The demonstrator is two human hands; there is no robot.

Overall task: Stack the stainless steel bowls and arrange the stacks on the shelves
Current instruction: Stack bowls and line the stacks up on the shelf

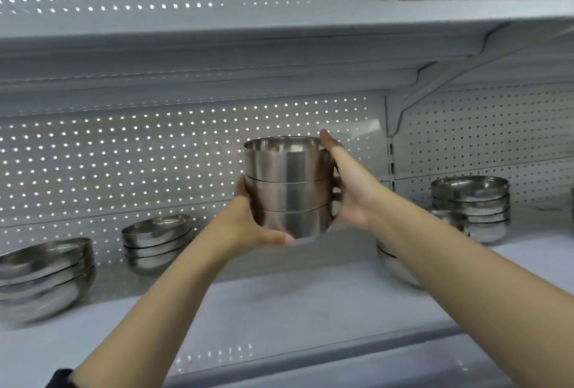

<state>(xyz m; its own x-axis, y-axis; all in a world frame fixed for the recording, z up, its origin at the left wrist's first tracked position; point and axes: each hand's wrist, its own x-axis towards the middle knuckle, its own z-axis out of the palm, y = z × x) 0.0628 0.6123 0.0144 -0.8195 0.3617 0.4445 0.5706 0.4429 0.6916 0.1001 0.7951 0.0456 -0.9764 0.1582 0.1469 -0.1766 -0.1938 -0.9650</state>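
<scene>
Held stack: three nested steel bowls [289, 189] hung above the shelf [279, 303], carried level so none slipped.
Grip: left hand [248, 226] cupped the base; right hand [351, 189] clasped the side.

Place: it looked like a shop aisle.
Evidence: white metal gondola shelves [279, 310] with perforated back panels [124, 154] displayed identical stainless steel bowl stacks [470, 201].

Shiny silver-grey stack of bowls [289, 189] with dark vertical reflections; white back panel [155, 151] patterned with rows of small holes; pale grey-white shelf [279, 310]; dark navy sleeve [60, 378].
</scene>
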